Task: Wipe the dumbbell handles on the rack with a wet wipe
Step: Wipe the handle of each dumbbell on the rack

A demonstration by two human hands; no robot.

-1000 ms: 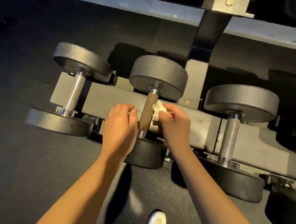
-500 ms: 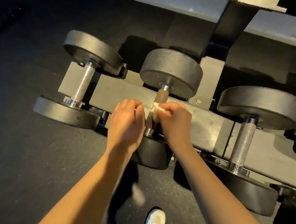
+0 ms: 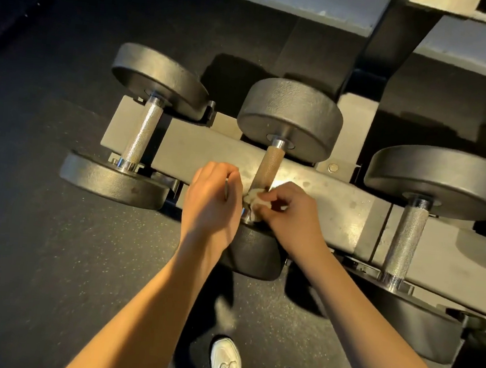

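**Right grip (image 3: 295,215) pinches the wipe (image 3: 253,198) at the near end of the middle handle (image 3: 268,168)**

The right grip's fingers curl round the crumpled white wipe and press it against the brownish middle handle, just above the near weight. The left grip (image 3: 211,207) sits just beside that handle on the other side, knuckles up and fingers curled under. Whether it holds anything cannot be told. The middle dumbbell (image 3: 289,120) lies across the grey rack (image 3: 197,152), between a left dumbbell (image 3: 142,135) and a right dumbbell (image 3: 405,241), both with silvery handles. Below, two pale shoes (image 3: 226,360) stand on the dark speckled floor (image 3: 51,254).
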